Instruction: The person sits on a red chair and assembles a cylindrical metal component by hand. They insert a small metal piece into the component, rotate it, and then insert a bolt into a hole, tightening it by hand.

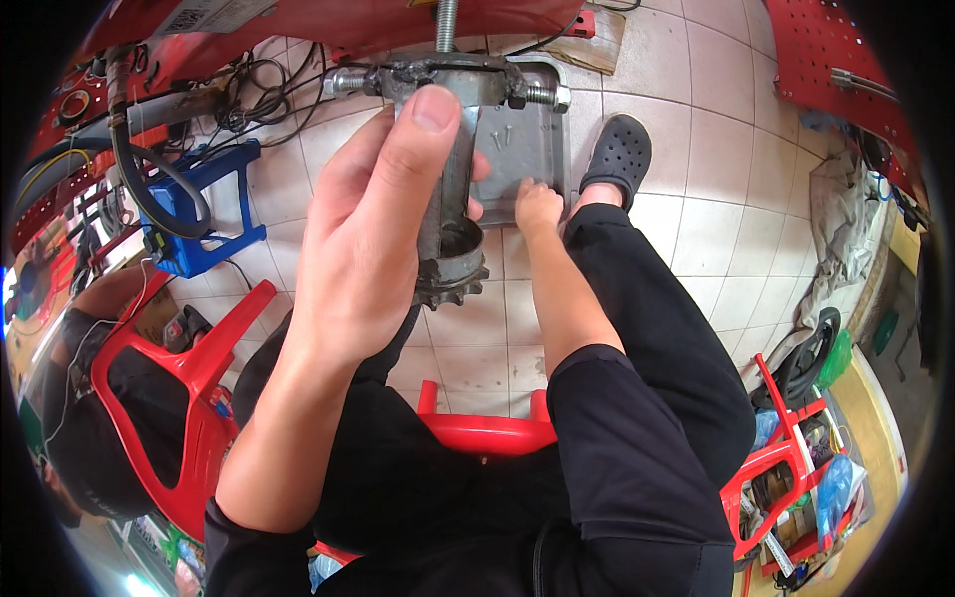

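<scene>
My left hand point(370, 214) is wrapped round a welded steel tool point(460, 164), its thumb lying along the tube. A threaded rod point(447, 28) rises from the tool's top, bolts stick out at both sides, and a toothed ring point(453, 284) forms its lower end. Beyond and below it, a grey metal tray point(484, 202) rests on the floor, with several small screws point(504, 135) in it. My right hand point(538, 207) reaches down to the tray's right part, fingers curled together. Whatever its fingertips may hold is too small to make out.
A red plastic chair point(199, 398) stands at left, beside a person in dark clothes point(95, 428). Nearby are a blue stand point(214, 204) and tangled black cables point(264, 95). My clog-shod foot point(622, 154) is right of the tray. Red pegboard point(846, 70) borders the far right.
</scene>
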The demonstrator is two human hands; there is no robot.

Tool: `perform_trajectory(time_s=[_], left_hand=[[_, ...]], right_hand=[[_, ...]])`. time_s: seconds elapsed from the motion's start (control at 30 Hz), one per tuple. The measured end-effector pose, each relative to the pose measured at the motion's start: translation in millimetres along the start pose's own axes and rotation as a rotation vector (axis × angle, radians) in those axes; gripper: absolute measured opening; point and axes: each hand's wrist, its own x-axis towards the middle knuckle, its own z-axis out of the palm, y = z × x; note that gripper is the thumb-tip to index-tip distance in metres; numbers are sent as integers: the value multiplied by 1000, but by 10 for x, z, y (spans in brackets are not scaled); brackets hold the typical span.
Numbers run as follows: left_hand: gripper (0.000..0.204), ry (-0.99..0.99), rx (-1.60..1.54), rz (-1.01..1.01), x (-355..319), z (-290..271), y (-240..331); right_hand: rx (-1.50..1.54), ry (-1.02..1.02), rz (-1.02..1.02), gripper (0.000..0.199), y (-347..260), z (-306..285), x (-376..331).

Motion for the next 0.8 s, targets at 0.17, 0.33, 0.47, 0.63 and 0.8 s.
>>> perform_trajectory(time_s=[0.17, 0.33, 0.47, 0.63, 0.8], left_hand=[[56, 13, 30, 9, 27, -34, -23], [57, 9, 23, -4, 33, -23, -7], [57, 18, 26, 5, 37, -15, -9], [57, 25, 26, -6, 38, -36, -22], [57, 17, 20, -5, 23, -12, 6]], right_hand=[[324, 144, -73, 23, -17, -49, -48], [1485, -339, 148, 21, 23, -225, 140], [1982, -601, 225, 15, 78, -316, 201], [2057, -650, 282, 12, -37, -454, 231], [1686, -508, 280, 20, -10, -382, 354]])
